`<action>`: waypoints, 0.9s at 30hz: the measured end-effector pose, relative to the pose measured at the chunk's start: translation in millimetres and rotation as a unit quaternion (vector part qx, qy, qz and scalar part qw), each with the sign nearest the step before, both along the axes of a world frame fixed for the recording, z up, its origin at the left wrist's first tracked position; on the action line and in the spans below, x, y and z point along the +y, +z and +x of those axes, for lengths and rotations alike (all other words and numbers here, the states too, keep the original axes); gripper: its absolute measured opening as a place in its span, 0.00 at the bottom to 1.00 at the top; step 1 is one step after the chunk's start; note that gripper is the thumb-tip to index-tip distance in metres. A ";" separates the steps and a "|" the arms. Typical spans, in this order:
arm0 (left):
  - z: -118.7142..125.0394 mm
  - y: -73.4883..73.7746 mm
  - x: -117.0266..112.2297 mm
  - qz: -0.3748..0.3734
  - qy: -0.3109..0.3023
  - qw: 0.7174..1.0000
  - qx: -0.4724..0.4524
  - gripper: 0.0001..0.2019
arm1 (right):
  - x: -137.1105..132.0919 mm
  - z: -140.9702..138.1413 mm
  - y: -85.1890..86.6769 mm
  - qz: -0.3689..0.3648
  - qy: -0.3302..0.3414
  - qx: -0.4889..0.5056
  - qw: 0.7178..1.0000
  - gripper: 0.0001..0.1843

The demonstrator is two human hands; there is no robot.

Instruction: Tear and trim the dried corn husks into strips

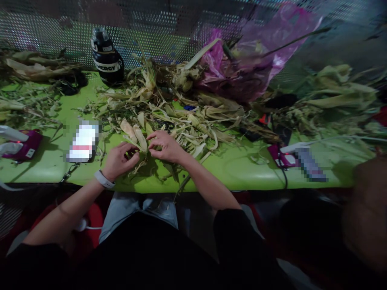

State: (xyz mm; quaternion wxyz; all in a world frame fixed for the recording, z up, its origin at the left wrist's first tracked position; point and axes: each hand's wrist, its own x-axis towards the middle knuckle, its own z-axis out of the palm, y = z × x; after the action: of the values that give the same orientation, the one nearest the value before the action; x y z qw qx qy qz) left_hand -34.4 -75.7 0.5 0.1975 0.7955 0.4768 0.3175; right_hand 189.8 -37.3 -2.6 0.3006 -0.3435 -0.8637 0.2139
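My left hand (118, 160), with a white band on its wrist, is curled round the lower end of a bunch of pale dried corn husks (139, 137) near the front edge of the green table (229, 169). Facing it, my right hand (165, 146) has its fingers pinched on the same husks. The husk tips fan up and away from both hands. A larger heap of husks and stalks (187, 108) lies just behind them.
A black bottle (107, 58) stands at the back left. A purple plastic bag (250, 60) with plant stalks sits at the back right. A phone (83, 141) lies left of my hands. A purple device (21, 145) is far left, another (279, 155) right. Someone's arm (367, 209) shows at right.
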 end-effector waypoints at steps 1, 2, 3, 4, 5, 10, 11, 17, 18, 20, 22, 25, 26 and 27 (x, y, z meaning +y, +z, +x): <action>0.5 0.8 0.1 -0.002 -0.014 1.000 -0.002 0.08 | 0.0 -0.5 -0.2 -0.001 0.003 -0.001 1.000 0.04; 1.4 1.5 0.2 -0.004 -0.028 1.000 0.000 0.09 | 0.0 -1.1 -0.4 -0.001 0.007 -0.001 1.000 0.04; 2.6 2.0 0.3 -0.005 -0.037 0.999 0.001 0.10 | 0.0 -1.6 -0.8 0.001 0.009 0.000 1.000 0.03; 4.1 2.0 0.6 -0.004 -0.042 0.999 0.002 0.11 | 0.1 -2.1 -1.2 0.003 0.011 0.001 1.000 0.03; 5.8 1.6 0.9 0.000 -0.042 0.999 0.004 0.12 | 0.2 -2.6 -1.7 0.006 0.013 0.002 1.000 0.03; 13.6 -6.0 3.6 0.004 -0.041 0.999 0.030 0.10 | 0.7 -3.6 -3.7 0.005 0.015 0.003 1.000 0.03; 14.3 -7.4 4.0 0.001 -0.044 0.999 0.031 0.09 | 0.7 -3.4 -3.6 0.002 0.013 0.001 1.000 0.02; 5.3 -6.6 1.6 0.003 -0.046 0.999 0.024 0.09 | 0.9 1.6 0.3 -0.008 -0.003 -0.009 1.000 0.04; 2.4 -5.8 1.0 0.002 -0.045 0.999 0.024 0.09 | 1.0 2.4 0.9 -0.010 -0.004 -0.008 1.000 0.04; -3.0 -4.3 0.1 -0.006 -0.043 0.999 0.030 0.10 | 0.8 3.4 2.3 -0.013 -0.006 -0.005 1.000 0.04; -6.5 -2.7 0.1 -0.024 -0.043 0.998 0.042 0.09 | 0.1 3.7 3.9 -0.018 -0.009 0.000 1.000 0.04; -7.2 0.6 0.8 -0.076 -0.024 0.997 -0.001 0.08 | -2.1 3.6 7.0 -0.018 -0.022 0.013 1.000 0.04; -6.1 1.9 1.1 -0.112 -0.009 0.993 -0.049 0.08 | -3.0 3.5 8.0 -0.021 -0.024 0.027 0.999 0.03; -4.4 3.2 1.2 -0.159 0.013 0.981 -0.113 0.08 | -3.9 3.2 8.8 -0.033 -0.021 0.048 0.998 0.03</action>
State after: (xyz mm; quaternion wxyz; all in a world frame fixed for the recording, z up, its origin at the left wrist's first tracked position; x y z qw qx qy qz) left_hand -38.8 -74.5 3.7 0.3703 0.7066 0.5059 0.3283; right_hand 193.0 -41.2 6.2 0.3346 -0.3604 -0.8335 0.2519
